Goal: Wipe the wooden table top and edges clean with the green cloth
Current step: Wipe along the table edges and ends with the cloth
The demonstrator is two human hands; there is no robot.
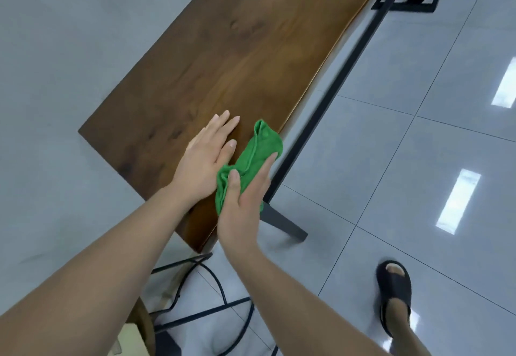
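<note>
The long dark wooden table (223, 57) runs away from me towards the upper right. A crumpled green cloth (255, 157) lies near its right edge, close to the near end. My right hand (245, 205) holds the cloth, thumb on top and fingers along its right side at the table's edge. My left hand (206, 157) rests flat on the table top just left of the cloth, fingers straight.
Black metal table legs (324, 110) run under the right edge over a glossy grey tiled floor (418, 132). A black wire chair frame (195, 294) stands below the table's near corner. My foot in a black sandal (393, 288) is at the lower right.
</note>
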